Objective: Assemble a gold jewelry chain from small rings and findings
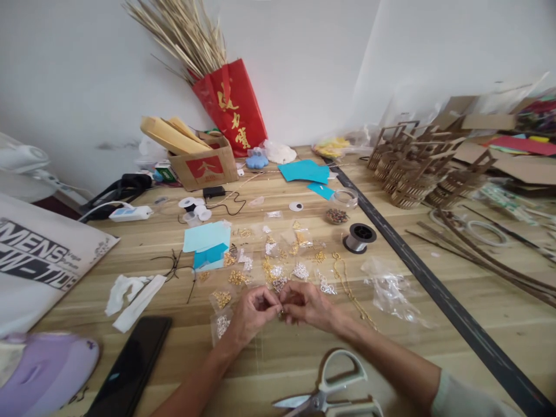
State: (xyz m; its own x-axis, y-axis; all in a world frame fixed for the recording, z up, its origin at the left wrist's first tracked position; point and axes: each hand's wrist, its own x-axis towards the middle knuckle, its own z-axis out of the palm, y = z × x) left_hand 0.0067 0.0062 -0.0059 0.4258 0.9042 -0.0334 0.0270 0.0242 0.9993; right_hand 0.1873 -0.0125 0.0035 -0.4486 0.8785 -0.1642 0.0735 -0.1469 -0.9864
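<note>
My left hand (255, 310) and my right hand (307, 304) meet over the table, thumbs and fingertips pinched together. Between them shows a tiny dark piece (281, 315), too small to name. Just beyond my fingers lie small piles of silver beads (299, 270), gold beads (238, 277) and purplish beads (279, 283). Nearest my left hand are a packet of gold beads (221, 299) and a packet of white beads (223, 325). To the right of my right hand runs a gold chain (345, 284). White-handled scissors (324, 391) lie open below my right forearm.
A wire spool (359, 238), a bowl of mixed beads (337, 216) and crumpled clear plastic (391, 289) are on the right. Small woven baskets (408, 179) stand farther back. A black phone (134, 368) and blue paper sheets (204, 237) lie left.
</note>
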